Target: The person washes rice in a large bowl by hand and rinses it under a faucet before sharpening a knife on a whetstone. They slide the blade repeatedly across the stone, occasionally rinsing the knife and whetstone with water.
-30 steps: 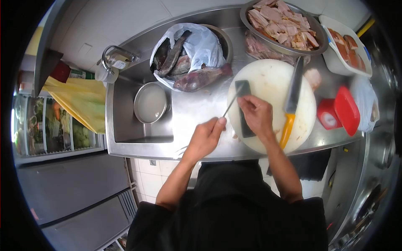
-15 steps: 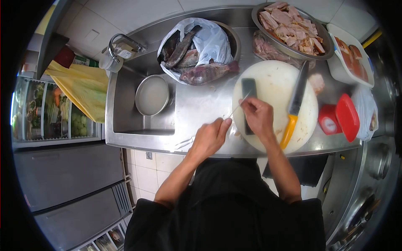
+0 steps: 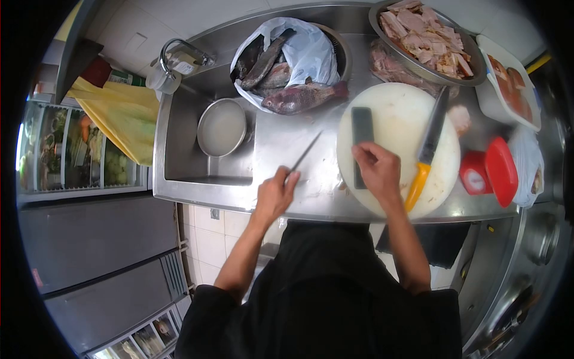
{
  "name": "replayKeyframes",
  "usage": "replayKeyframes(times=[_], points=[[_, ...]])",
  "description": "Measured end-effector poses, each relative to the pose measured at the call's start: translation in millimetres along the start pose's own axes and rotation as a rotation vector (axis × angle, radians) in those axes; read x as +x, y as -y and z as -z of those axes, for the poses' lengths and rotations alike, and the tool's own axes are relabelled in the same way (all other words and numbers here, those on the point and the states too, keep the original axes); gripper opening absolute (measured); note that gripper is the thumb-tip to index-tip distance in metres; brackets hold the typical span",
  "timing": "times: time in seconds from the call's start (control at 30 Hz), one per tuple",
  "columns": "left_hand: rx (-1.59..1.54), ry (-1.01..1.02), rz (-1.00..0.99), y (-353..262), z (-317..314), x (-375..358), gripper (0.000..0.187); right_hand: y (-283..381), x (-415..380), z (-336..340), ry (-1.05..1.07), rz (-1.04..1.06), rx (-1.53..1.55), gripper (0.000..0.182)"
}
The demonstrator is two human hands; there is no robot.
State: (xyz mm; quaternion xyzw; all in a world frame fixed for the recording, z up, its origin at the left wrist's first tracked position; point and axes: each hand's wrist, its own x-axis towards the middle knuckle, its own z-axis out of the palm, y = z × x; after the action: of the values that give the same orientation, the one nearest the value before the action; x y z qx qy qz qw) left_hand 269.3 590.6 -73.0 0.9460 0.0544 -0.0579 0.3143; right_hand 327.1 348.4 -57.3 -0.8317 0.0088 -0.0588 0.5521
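My left hand [image 3: 275,194] is closed around a small knife, its thin dark blade [image 3: 306,151] pointing up and to the right above the steel counter. The handle is hidden inside my fist. My right hand [image 3: 378,169] hovers over or rests on a dark sharpening stone [image 3: 362,127], thumb and fingertips drawn together with nothing visible between them. That stone lies lengthwise on the left part of a round white cutting board [image 3: 397,110]. Right of my hand on the same board is a large knife with a yellow handle [image 3: 418,186], its blade pointing away from me.
Behind the board stands a metal bowl of cut meat [image 3: 418,30]; several whole fish [image 3: 302,99] lie in a white plastic bag. The sink [image 3: 179,137] at left holds a round metal pan [image 3: 222,127]. A red kitchen scale [image 3: 475,173] and a white tub [image 3: 499,90] are at right.
My left hand has drawn the small knife down and left, away from my right hand. The right fingers, earlier at the blade, are now apart from it. The view has shifted slightly.
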Motion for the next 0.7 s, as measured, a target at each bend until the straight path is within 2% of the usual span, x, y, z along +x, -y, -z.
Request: replayKeyframes(times=[0.1,0.2,0.3,0.4,0.5,0.53,0.63,0.7], points=[[0.199,-0.090,-0.082,84,-27,14,0.031,-3,-13,-4,0.062,-0.003,-0.016,0.020],[0.236,-0.218,-0.182,121,-52,40,0.026,1,-28,-9,0.125,0.018,-0.014,0.017],[0.243,-0.279,-0.236,126,-64,59,0.023,-2,-36,-11,0.053,0.142,-0.153,0.014],[0.239,-0.351,-0.346,125,-65,66,0.021,-3,-41,-4,0.046,0.032,-0.157,0.012],[0.213,-0.379,-0.290,117,-49,35,0.023,-5,-46,6,0.004,-0.004,-0.182,0.013],[0.189,-0.233,-0.198,122,-46,17,0.022,-8,-48,9,-0.014,-0.012,-0.186,0.014],[0.341,-0.085,-0.166,127,-37,-34,0.021,-16,-52,11,-0.056,-0.032,-0.166,0.016],[0.374,-0.094,-0.138,144,-51,-42,0.028,-19,-53,11,-0.050,-0.054,-0.150,0.017]])
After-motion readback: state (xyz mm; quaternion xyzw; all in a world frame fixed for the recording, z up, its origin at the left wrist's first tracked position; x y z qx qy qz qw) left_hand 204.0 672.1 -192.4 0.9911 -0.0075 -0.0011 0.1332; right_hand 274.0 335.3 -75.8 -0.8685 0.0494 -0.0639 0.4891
